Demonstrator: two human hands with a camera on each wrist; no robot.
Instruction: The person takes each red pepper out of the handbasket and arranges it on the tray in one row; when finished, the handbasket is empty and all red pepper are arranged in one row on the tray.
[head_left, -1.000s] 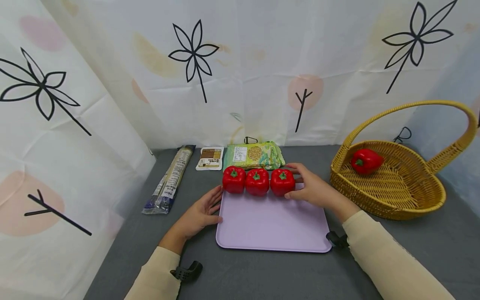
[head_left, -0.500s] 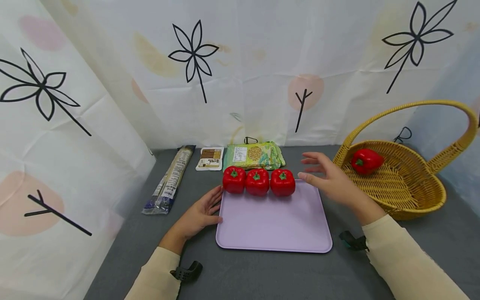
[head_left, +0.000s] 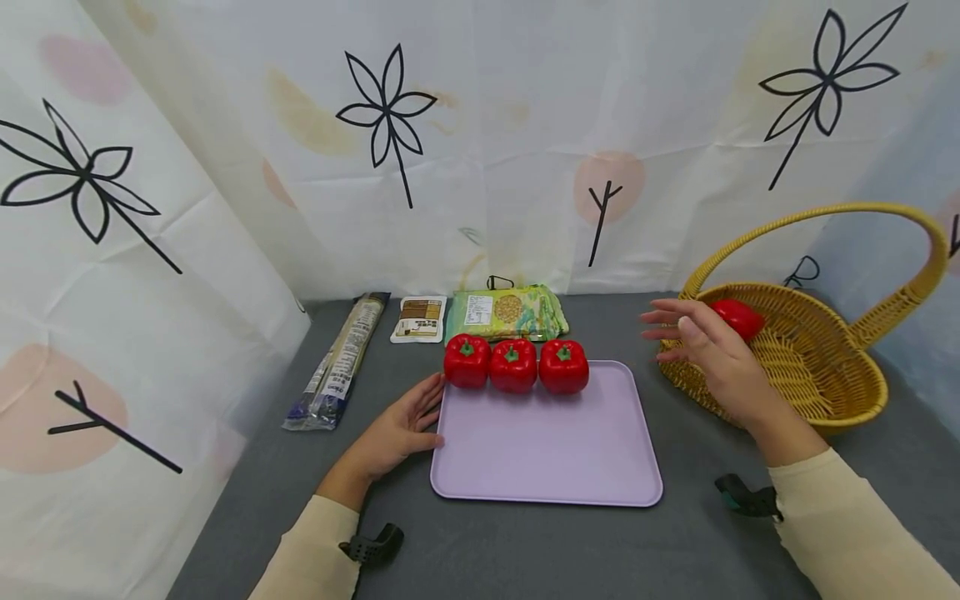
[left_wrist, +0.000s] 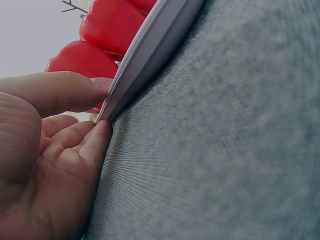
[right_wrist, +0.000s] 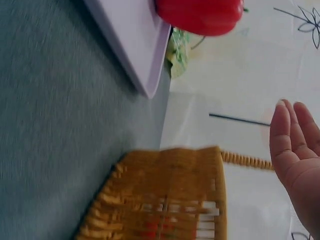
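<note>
My left hand (head_left: 395,427) rests at the left edge of a lilac tray (head_left: 555,450), its thumb tip at the rim and its fingers straight alongside. In the left wrist view, the thumb (left_wrist: 65,92) and fingertips meet the tray's side at separate spots. Three red bell peppers stand in a row along the tray's far end: a left pepper (head_left: 467,362), a middle pepper (head_left: 513,366) and a right pepper (head_left: 564,367). My right hand (head_left: 716,358) holds nothing, its fingers extended before the basket. Partly hidden behind it, another red bell pepper (head_left: 738,317) lies in the basket.
A yellow wicker basket (head_left: 862,400) with a tall arched handle stands at the right. Behind the tray lie a green snack packet (head_left: 517,310) and a small brown-and-white sachet (head_left: 418,320). A long clear-and-blue package (head_left: 337,367) lies at the left. Patterned white curtains border the grey table.
My right hand has let go of the right pepper on the tray and moved right to the basket. The left hand, tray and peppers have stayed in place.
</note>
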